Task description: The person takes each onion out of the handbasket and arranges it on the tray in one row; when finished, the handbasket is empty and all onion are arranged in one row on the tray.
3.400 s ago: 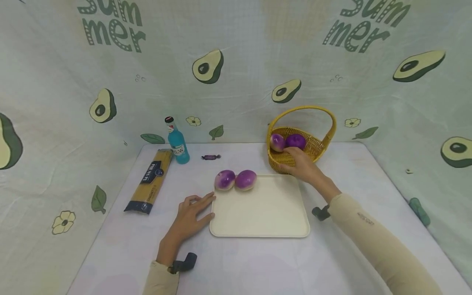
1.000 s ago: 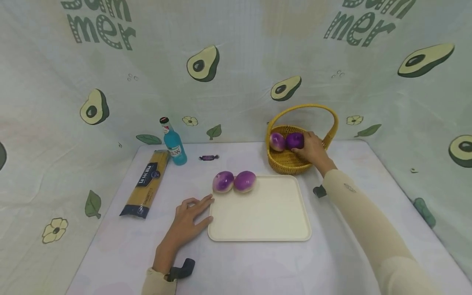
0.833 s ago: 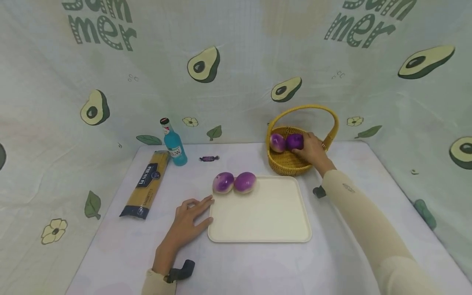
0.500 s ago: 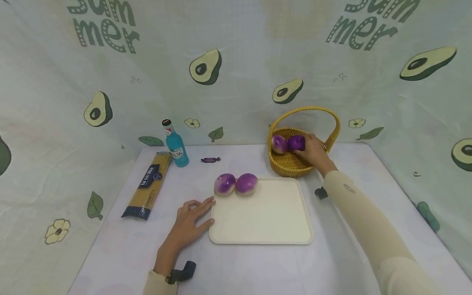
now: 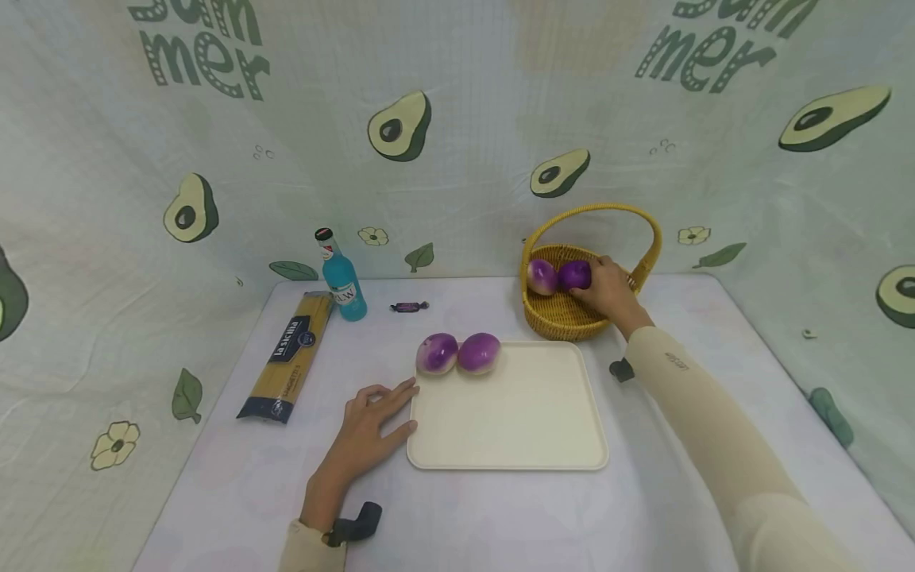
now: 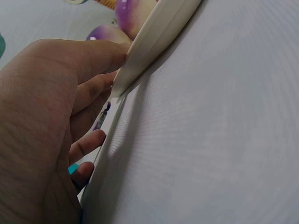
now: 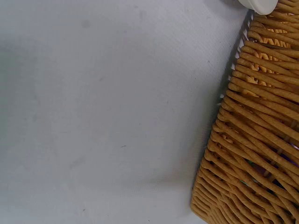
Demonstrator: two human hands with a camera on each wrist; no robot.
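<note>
My left hand lies at the left edge of a cream tray, its fairly straight fingers and thumb touching the rim. In the left wrist view the thumb rests against the tray's edge. Two purple-and-white turnips sit side by side at the tray's back left corner. My right hand reaches into a yellow wicker basket, thumb in front and fingers behind, gripping the right side of a dark purple round vegetable. Another turnip lies beside it. The right wrist view does not show the hand.
The basket's tall handle arches over the right hand. At the left lie a spaghetti packet and a standing blue bottle. A small wrapped candy lies behind the tray. A printed cloth hangs behind the table.
My right hand has moved from the basket's front to the right side of the dark purple vegetable, then stayed there. The left hand keeps its place at the tray's edge.
</note>
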